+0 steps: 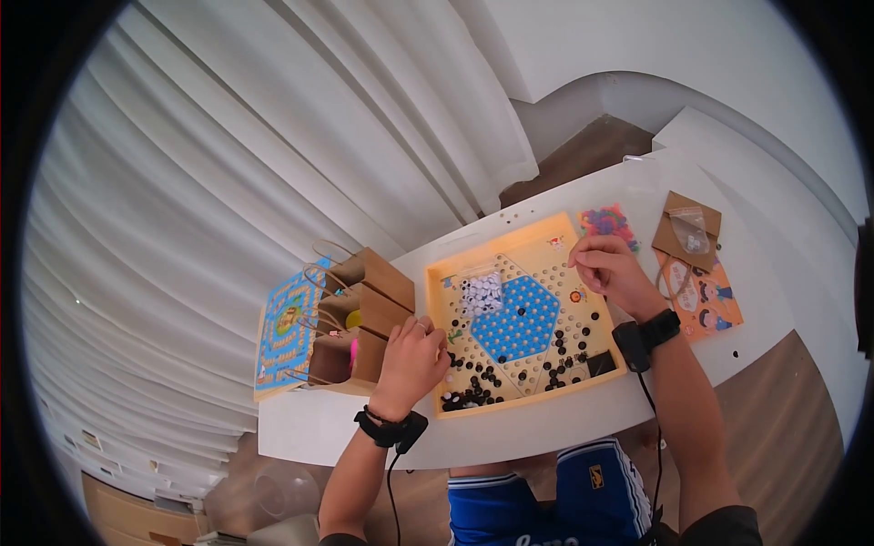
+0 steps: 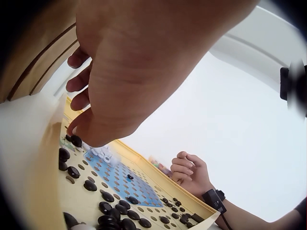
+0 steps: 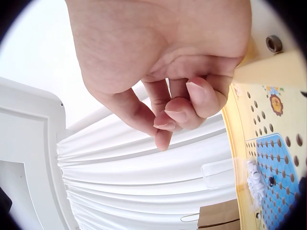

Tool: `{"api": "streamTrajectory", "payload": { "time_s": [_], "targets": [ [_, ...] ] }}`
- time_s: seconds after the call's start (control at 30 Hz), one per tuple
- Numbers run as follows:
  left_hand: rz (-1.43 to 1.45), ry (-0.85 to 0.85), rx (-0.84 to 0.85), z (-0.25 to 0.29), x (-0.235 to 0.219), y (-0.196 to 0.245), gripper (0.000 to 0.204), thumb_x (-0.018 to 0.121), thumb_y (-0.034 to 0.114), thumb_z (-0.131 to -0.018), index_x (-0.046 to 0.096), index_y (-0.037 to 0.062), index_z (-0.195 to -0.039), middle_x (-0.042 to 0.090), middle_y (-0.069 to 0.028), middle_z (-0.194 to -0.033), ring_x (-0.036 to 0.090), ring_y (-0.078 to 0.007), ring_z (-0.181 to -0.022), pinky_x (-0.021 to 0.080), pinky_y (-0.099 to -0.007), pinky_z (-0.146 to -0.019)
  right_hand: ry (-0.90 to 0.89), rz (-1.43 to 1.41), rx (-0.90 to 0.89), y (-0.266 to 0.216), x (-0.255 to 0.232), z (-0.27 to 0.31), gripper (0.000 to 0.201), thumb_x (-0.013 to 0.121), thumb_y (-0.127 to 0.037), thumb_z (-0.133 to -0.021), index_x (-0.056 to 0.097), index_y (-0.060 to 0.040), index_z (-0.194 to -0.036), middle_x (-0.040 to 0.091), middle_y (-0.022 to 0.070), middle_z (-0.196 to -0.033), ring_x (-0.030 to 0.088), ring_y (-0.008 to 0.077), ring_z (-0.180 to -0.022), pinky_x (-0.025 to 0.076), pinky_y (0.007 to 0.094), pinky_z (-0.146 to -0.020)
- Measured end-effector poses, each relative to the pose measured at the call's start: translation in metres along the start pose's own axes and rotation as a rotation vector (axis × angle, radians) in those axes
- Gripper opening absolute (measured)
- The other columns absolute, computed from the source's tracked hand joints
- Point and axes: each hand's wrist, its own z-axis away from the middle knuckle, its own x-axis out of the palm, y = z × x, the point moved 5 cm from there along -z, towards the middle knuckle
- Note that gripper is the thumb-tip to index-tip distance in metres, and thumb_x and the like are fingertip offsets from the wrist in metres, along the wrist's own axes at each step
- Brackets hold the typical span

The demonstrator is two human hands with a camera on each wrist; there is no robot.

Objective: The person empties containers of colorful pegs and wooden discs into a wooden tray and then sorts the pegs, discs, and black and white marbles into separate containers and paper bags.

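A yellow wooden game tray [image 1: 510, 240] with a blue hexagon [image 1: 519, 332] of pegholes lies on the table. Black round game pieces [image 1: 469, 398] are scattered along its near side, and a clear bag of white pieces [image 1: 481, 293] sits on its upper left. My left hand [image 1: 414, 359] hovers at the tray's left wall with bent fingers; in the left wrist view its thumb [image 2: 80, 123] comes right beside a black piece [image 2: 76, 140]. Over the tray's right side, my right hand [image 1: 614, 273] is raised with loosely curled fingers [image 3: 180, 115] and nothing visible in them.
Several brown paper bags [image 1: 387, 278] stand left of the tray, beside a blue patterned board [image 1: 289, 318]. Colourful pieces [image 1: 608, 221] lie beyond the right hand. A brown envelope [image 1: 678, 250], an orange booklet [image 1: 719, 305] and a stray black piece [image 1: 736, 354] lie at right.
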Motion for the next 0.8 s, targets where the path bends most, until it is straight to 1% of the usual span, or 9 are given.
{"api": "streamTrajectory", "payload": {
  "time_s": [0.03, 0.07, 0.13, 0.23, 0.37, 0.43, 0.67, 0.73, 0.8],
  "targets": [
    [0.008, 0.055, 0.025, -0.003, -0.003, 0.002, 0.004, 0.072, 0.009, -0.083, 0.069, 0.0064, -0.084, 0.062, -0.0077, -0.090, 0.062, -0.0273, -0.093, 0.048, -0.0412, -0.084, -0.005, -0.009, 0.001, 0.001, 0.000, 0.000, 0.016, 0.062, -0.012, -0.100, 0.069, 0.0017, -0.094, 0.053, -0.0004, -0.062, 0.047, 0.0062, -0.053, 0.033, 0.0218, -0.047],
    [0.007, 0.055, 0.025, -0.006, -0.003, 0.002, 0.004, 0.072, 0.009, -0.083, 0.069, 0.0064, -0.084, 0.062, -0.0077, -0.090, 0.062, -0.0273, -0.093, 0.048, -0.0412, -0.084, -0.009, -0.018, 0.001, 0.001, -0.001, -0.001, 0.016, 0.062, -0.012, -0.100, 0.070, 0.0016, -0.095, 0.053, -0.0003, -0.062, 0.047, 0.0062, -0.053, 0.033, 0.0219, -0.047],
    [0.061, 0.039, 0.015, -0.014, 0.001, 0.001, 0.003, 0.071, 0.007, -0.083, 0.068, 0.0057, -0.085, 0.064, -0.0084, -0.083, 0.065, -0.0292, -0.084, 0.050, -0.0412, -0.080, 0.004, -0.017, -0.001, 0.002, 0.000, -0.001, 0.016, 0.062, -0.012, -0.100, 0.070, 0.0012, -0.094, 0.053, -0.0008, -0.062, 0.046, 0.0051, -0.052, 0.032, 0.0216, -0.047],
    [0.112, 0.051, 0.007, -0.027, 0.005, 0.002, 0.003, 0.070, 0.007, -0.084, 0.068, 0.0053, -0.086, 0.067, -0.0102, -0.080, 0.066, -0.0320, -0.080, 0.051, -0.0428, -0.078, 0.016, -0.023, -0.004, 0.003, -0.001, -0.001, 0.016, 0.062, -0.012, -0.099, 0.071, 0.0008, -0.094, 0.054, -0.0013, -0.062, 0.045, 0.0040, -0.050, 0.031, 0.0212, -0.046],
    [0.076, 0.035, -0.002, -0.042, 0.017, 0.002, 0.004, 0.069, 0.009, -0.086, 0.069, 0.0054, -0.087, 0.069, -0.0120, -0.084, 0.068, -0.0341, -0.082, 0.053, -0.0456, -0.078, 0.032, -0.016, 0.008, 0.001, 0.001, 0.000, 0.017, 0.062, -0.012, -0.099, 0.072, 0.0007, -0.093, 0.055, -0.0014, -0.063, 0.045, 0.0038, -0.050, 0.031, 0.0213, -0.046],
    [0.000, 0.011, 0.043, -0.047, 0.021, 0.005, 0.006, 0.068, 0.012, -0.087, 0.068, 0.0059, -0.086, 0.069, -0.0134, -0.084, 0.069, -0.0347, -0.080, 0.056, -0.0460, -0.075, 0.025, -0.013, 0.010, 0.002, 0.001, 0.000, 0.017, 0.062, -0.013, -0.099, 0.072, 0.0008, -0.093, 0.055, -0.0015, -0.063, 0.045, 0.0037, -0.050, 0.031, 0.0211, -0.046],
    [-0.106, -0.066, 0.121, -0.048, 0.035, 0.009, 0.004, 0.069, 0.010, -0.084, 0.067, 0.0065, -0.086, 0.070, -0.0123, -0.078, 0.070, -0.0342, -0.075, 0.057, -0.0446, -0.074, 0.020, 0.017, 0.011, -0.003, 0.004, 0.002, 0.020, 0.062, -0.015, -0.100, 0.072, 0.0015, -0.094, 0.054, -0.0027, -0.062, 0.044, 0.0030, -0.050, 0.031, 0.0209, -0.047],
    [-0.131, -0.148, 0.081, -0.047, 0.041, 0.006, 0.010, 0.072, 0.015, -0.087, 0.071, 0.0074, -0.093, 0.071, -0.0131, -0.084, 0.069, -0.0359, -0.082, 0.057, -0.0467, -0.076, 0.019, 0.020, 0.011, -0.004, 0.004, 0.002, 0.020, 0.062, -0.015, -0.100, 0.072, 0.0015, -0.094, 0.054, -0.0028, -0.062, 0.044, 0.0029, -0.050, 0.031, 0.0209, -0.047],
    [-0.144, -0.142, 0.090, -0.046, 0.041, 0.006, 0.010, 0.072, 0.015, -0.087, 0.070, 0.0073, -0.093, 0.071, -0.0131, -0.083, 0.070, -0.0360, -0.081, 0.057, -0.0465, -0.076, 0.017, 0.024, 0.010, -0.005, 0.004, 0.002, 0.020, 0.062, -0.015, -0.100, 0.072, 0.0014, -0.093, 0.054, -0.0030, -0.062, 0.044, 0.0028, -0.050, 0.031, 0.0209, -0.047]
  ]
}}
